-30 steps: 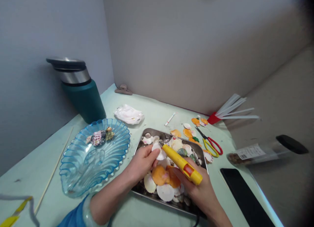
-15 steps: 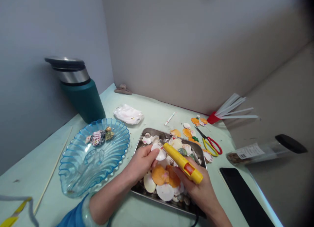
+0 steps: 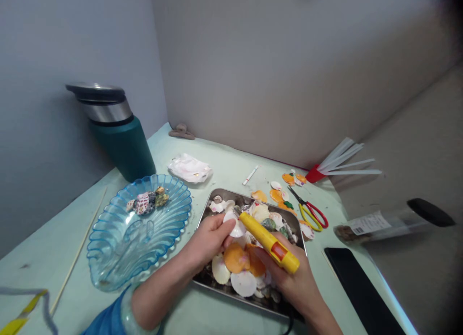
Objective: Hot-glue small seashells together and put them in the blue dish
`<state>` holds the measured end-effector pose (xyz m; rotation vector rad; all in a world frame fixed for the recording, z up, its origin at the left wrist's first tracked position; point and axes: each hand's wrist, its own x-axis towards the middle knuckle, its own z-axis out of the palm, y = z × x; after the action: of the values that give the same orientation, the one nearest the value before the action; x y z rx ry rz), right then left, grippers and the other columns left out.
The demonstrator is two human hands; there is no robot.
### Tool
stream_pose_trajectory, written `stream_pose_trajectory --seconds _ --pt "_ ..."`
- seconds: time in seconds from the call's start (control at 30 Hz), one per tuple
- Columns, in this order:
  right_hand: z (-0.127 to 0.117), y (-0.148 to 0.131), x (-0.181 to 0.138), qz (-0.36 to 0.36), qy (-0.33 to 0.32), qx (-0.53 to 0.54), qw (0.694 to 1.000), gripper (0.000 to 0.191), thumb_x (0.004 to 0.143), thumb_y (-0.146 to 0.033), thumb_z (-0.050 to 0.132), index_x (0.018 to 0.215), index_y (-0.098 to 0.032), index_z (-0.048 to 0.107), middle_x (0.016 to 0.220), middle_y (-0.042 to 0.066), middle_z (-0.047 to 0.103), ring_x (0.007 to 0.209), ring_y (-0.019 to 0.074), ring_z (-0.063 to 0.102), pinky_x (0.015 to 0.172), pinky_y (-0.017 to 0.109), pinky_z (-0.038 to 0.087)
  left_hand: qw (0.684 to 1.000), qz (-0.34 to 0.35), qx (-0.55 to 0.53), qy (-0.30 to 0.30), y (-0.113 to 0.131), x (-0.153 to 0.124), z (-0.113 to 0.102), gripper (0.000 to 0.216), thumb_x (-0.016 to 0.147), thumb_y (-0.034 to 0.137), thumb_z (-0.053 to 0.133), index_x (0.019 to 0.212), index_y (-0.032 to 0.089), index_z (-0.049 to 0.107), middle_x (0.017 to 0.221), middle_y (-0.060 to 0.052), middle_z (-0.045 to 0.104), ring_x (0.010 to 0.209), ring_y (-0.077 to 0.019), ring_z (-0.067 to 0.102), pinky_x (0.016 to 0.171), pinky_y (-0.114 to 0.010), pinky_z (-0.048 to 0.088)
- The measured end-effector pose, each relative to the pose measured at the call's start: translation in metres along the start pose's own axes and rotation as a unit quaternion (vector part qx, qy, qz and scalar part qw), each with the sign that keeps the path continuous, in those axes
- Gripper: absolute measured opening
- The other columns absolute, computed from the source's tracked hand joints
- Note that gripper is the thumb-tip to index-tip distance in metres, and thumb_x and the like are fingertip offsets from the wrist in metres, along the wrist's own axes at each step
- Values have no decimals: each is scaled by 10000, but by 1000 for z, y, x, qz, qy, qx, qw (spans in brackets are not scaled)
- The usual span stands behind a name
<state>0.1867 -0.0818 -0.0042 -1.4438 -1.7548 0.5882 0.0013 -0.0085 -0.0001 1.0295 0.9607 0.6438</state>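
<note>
Hands are set apart above the metal tray (image 3: 224, 290), each clamped on one item. Left hand (image 3: 210, 243): I pinch a white shell (image 3: 237, 227) by its near edge, thumb on top and fingers beneath; this edge grip presumably leaves the upper face exposed and my fingertips clear of the metal nozzle (image 3: 238, 211). Right hand (image 3: 294, 272): I grip a yellow glue gun (image 3: 267, 241) around its rear body, the front pointing up and to the left, towards the far part of the shell; the rearward grip likely serves to direct the nozzle while standing off from the working end. Nozzle contact with the shell cannot be confirmed, as the tip is small and pale shells lie behind it. Below, the tray contains loose shells, with orange shells (image 3: 235, 258) on top between the two hands; working over it would allow a dropped piece to fall back among its kind. On the surface (image 3: 195, 315) to the left, a blue dish (image 3: 112, 238) carries a small cluster of patterned shells (image 3: 144, 204), evidently separated from the loose stock. To the right, scissors (image 3: 314, 216) lie just beyond the tray, handles towards my right side, probably for easy pickup. A red cup (image 3: 314, 174) at the far right holds translucent sticks (image 3: 340, 156), fanned outward and accessible.
</note>
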Motion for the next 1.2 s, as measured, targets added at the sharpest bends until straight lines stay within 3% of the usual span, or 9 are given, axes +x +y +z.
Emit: stream_pose_trajectory --seconds 1.2 --pt "3 6 0 13 -10 15 1000 104 897 -298 583 896 -197 604 756 5 632 644 147 590 606 232 462 1000 3 7 -18 0 0 -2 351 814 495 521 666 192 425 464 93 389 379 -33 218 397 -213 107"
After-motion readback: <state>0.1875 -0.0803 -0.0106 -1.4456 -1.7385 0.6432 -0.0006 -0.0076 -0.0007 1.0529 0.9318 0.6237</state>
